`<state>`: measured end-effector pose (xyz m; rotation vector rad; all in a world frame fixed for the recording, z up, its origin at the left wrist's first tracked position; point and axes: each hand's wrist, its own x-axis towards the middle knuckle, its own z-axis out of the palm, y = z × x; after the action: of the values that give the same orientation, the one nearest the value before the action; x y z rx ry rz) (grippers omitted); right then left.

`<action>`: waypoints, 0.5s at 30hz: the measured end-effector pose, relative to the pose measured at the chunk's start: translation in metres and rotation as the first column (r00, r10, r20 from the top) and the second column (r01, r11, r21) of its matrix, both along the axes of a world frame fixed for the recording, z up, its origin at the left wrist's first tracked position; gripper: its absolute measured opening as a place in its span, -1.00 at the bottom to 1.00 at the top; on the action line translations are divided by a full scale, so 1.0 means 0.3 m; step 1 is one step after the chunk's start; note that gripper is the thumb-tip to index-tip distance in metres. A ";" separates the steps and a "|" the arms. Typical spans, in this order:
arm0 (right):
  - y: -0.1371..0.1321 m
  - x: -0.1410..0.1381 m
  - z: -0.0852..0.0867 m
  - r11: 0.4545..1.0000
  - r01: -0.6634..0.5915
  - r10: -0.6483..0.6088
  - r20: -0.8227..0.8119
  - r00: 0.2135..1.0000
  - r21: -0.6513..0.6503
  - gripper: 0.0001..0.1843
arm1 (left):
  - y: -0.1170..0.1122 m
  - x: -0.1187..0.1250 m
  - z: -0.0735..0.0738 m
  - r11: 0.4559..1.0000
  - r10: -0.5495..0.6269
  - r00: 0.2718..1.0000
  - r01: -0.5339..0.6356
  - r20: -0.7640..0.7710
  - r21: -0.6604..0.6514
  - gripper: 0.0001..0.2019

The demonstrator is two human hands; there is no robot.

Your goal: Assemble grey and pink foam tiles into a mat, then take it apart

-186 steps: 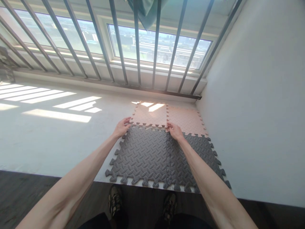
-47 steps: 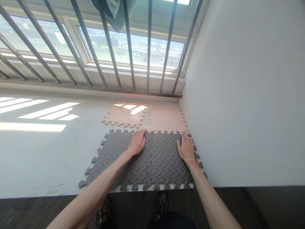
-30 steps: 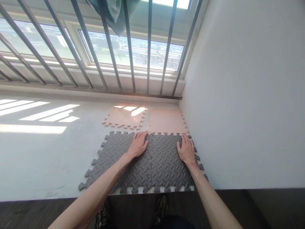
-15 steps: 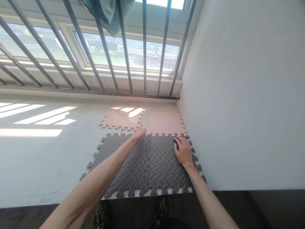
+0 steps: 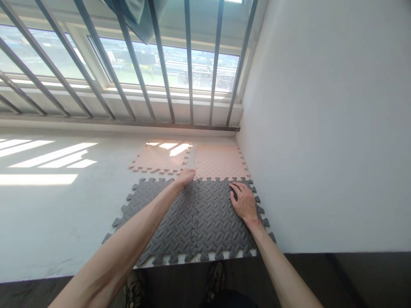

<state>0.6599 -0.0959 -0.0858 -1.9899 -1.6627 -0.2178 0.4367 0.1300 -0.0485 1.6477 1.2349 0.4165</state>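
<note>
Flat on the white ledge, towards its right edge, a left grey foam tile and a right grey foam tile, both tread-patterned, joined along a toothed seam, with front teeth close to the ledge's front edge. Nearer the back right corner, a right pink foam tile, set against the far side of the right grey foam tile and just beside the wall. Farther left, a left pink foam tile, sunlit at the back, with narrow strips of ledge between it and both neighbours. At the front left corner of the right pink foam tile, the left hand, fingers mostly hidden; cannot tell whether pinching that corner or only pressing. On the right grey foam tile, towards its far right corner, the right hand, fingers bent and slightly spread, thumb apart. Beyond the ledge's back edge, a metal railing before a window; above, a teal cloth.
</note>
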 end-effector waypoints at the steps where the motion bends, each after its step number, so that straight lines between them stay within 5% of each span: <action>1: -0.001 0.000 0.000 1.000 0.000 0.000 0.000 1.000 0.000 -0.58 | 0.001 -0.007 0.007 1.000 0.000 1.000 0.000 -0.010 0.018 -0.74; 5: -0.002 0.002 -0.003 1.000 -0.005 0.005 -0.006 1.000 0.005 -0.57 | 0.056 -0.087 0.049 0.985 0.102 0.993 -0.092 -0.061 0.149 -0.47; 8: 0.000 0.005 -0.006 1.000 -0.010 0.010 -0.010 1.000 0.007 -0.57 | 0.137 -0.227 0.071 0.932 0.277 0.951 -0.232 -0.137 0.278 -0.32; 12: 0.000 0.004 -0.004 1.000 -0.007 0.007 -0.007 1.000 0.006 -0.58 | 0.256 -0.460 0.043 0.780 0.584 0.747 -0.406 -0.319 0.477 -0.27; 15: 0.000 0.001 -0.001 1.000 -0.004 0.004 0.002 1.000 0.001 -0.58 | 0.328 -0.585 -0.005 0.767 0.635 0.655 -0.471 -0.410 0.436 -0.20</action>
<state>0.6603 -0.0959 -0.0861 -1.9859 -1.6677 -0.2187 0.2612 0.2282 -0.0499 1.6511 2.2415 0.5538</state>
